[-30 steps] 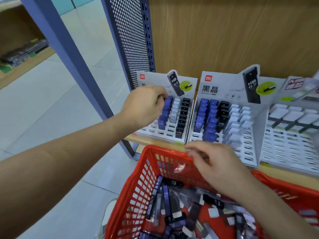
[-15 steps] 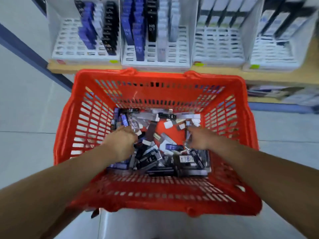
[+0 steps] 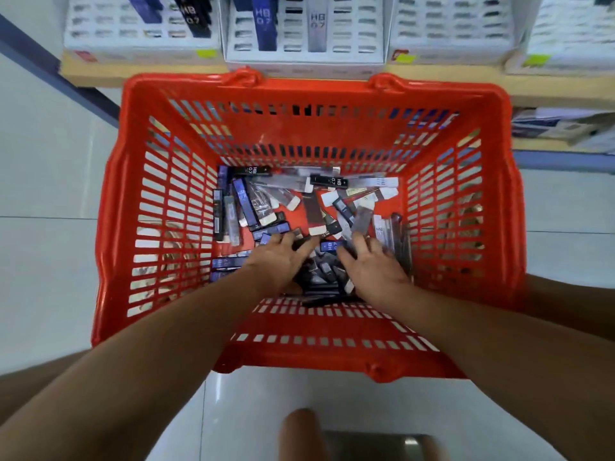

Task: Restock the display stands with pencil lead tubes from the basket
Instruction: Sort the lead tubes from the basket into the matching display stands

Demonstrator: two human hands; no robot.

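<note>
A red basket (image 3: 312,88) is being looked down into from above, with its far rim lying just beside the near edge of a wooden shelf (image 3: 96,73). The pencil lead tubes (image 3: 246,202) are being kept loose on the basket floor, heaped in blue, black and clear-grey, some crossing over others, with the thicker part of the heap towards the near wall. Both forearms are being reached in over the near rim. The left hand (image 3: 283,261) is being laid on the near middle of the heap, its fingers being spread fairly straight across dark tubes, released, with nothing seen to be grasped. The right hand (image 3: 371,266) is being pressed into the heap just to the right of it, the two hands being kept close but apart; a grey tube is showing at its fingertips (image 3: 357,242), yet whether this is being pinched cannot be told. On the shelf at the far side, white slotted display stands (image 3: 359,38) are being shown side by side, a few blue, black and grey tubes being carried in their near rows. Pale floor tiles (image 3: 50,168) are being seen to the left of the basket
</note>
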